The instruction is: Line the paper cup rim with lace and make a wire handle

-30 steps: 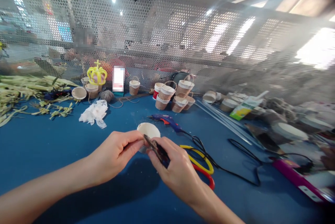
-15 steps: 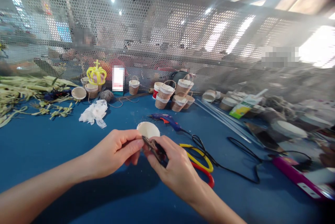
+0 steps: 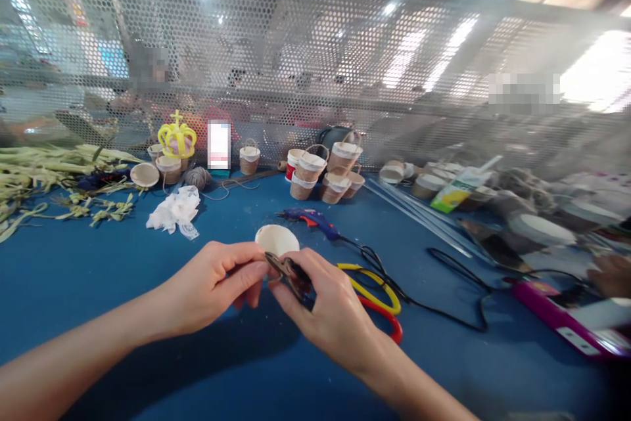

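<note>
My right hand [image 3: 335,303] is closed around dark-jawed pliers [image 3: 283,270], with its fingers wrapped over the handles. The pliers' tip meets the fingertips of my left hand [image 3: 221,283]. Thumb and forefinger are pinched together there, on something too small or hidden to make out. Just behind both hands is a cup [image 3: 276,238], its pale inside facing me and its lower part covered by my fingers. I cannot tell whether the left hand touches it. Beside my right wrist, scissors-like loops, one yellow [image 3: 389,293] and one red [image 3: 392,324], lie on the table.
A blue glue gun [image 3: 313,221] with a black cord lies beyond the cup. Small handled pots [image 3: 345,158], crumpled white tissue [image 3: 175,211] and a yellow crown [image 3: 176,138] stand farther back. At right are clear glue sticks [image 3: 419,214], a magenta power strip [image 3: 552,312] and another person's hand [image 3: 608,274].
My hands keep the same hold, with the pliers' jaws turned slightly at the left fingertips. The whole view has shifted a little, and the other person's hand at right shows more clearly.
</note>
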A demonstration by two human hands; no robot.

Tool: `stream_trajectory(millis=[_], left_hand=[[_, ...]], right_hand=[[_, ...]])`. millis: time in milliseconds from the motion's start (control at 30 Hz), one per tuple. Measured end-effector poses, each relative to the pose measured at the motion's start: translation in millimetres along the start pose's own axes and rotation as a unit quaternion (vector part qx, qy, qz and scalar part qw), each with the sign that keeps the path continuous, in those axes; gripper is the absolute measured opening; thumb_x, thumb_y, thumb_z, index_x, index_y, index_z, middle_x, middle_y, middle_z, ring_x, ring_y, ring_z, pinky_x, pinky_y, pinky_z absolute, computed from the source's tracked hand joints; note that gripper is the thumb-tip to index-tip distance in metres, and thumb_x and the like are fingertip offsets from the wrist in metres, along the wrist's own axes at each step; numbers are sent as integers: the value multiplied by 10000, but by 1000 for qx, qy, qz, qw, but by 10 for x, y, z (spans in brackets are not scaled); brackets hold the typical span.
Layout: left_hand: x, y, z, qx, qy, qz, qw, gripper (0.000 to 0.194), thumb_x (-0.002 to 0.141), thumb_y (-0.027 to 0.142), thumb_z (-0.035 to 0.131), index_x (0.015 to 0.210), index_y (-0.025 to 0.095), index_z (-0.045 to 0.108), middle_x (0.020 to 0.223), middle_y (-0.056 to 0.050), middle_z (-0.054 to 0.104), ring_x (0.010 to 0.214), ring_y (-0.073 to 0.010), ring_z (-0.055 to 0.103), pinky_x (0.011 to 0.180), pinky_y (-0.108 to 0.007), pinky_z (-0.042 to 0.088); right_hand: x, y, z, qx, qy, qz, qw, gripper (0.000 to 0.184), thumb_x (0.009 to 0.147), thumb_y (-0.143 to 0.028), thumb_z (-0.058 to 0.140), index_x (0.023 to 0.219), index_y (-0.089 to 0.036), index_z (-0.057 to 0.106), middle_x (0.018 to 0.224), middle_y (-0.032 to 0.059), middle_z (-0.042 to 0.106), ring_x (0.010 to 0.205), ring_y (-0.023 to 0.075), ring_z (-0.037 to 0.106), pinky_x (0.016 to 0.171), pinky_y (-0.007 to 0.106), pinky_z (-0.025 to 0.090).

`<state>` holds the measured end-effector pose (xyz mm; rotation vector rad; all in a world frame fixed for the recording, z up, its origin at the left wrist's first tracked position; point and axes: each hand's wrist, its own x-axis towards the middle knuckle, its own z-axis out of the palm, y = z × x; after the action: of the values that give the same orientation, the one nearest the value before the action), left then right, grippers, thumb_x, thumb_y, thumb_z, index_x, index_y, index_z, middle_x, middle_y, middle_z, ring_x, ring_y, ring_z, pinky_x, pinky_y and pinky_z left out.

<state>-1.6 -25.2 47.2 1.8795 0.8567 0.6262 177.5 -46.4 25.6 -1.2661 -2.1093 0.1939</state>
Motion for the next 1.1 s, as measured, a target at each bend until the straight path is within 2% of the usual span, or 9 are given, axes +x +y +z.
stream_trajectory(millis=[333,467,633,933,1100], left_hand=[[-5,-6,-12,-71,-30,-19,997,259,876,316,375,738,151,518,553,44,509,503,-62,455,511,-178,363],[3,-21,-42,-154,-73,-48,984,263,855,362,410,758,143,520,500,48,511,455,-62,446,492,-187,342],[24,-53,-80,-211,-115,-49,969,307,828,419,450,765,133,542,459,50,506,422,-59,439,522,-204,355],[48,-95,-78,-207,-115,-48,970,278,841,386,441,771,139,545,457,54,507,428,-56,442,525,-196,350],[48,-76,-83,-151,-104,-41,982,253,856,342,406,780,145,547,488,45,531,462,-70,484,535,-199,383]], right_hand=[[-16,12,7,4,-25,4,1000,88,771,-260,525,755,-174,508,683,26,548,578,133,491,529,244,381],[-2,12,-13,16,-42,-5,999,113,741,-256,556,802,-171,514,718,31,535,606,137,492,542,244,385],[-4,31,-7,34,-37,-18,999,78,733,-224,550,750,-171,495,681,20,511,586,127,475,524,228,368],[-25,58,31,59,-39,-16,997,77,774,-237,521,739,-171,501,640,11,513,535,102,435,488,202,340],[-12,56,39,76,-38,-8,996,90,773,-226,514,703,-170,505,631,11,523,540,104,435,495,201,341]])
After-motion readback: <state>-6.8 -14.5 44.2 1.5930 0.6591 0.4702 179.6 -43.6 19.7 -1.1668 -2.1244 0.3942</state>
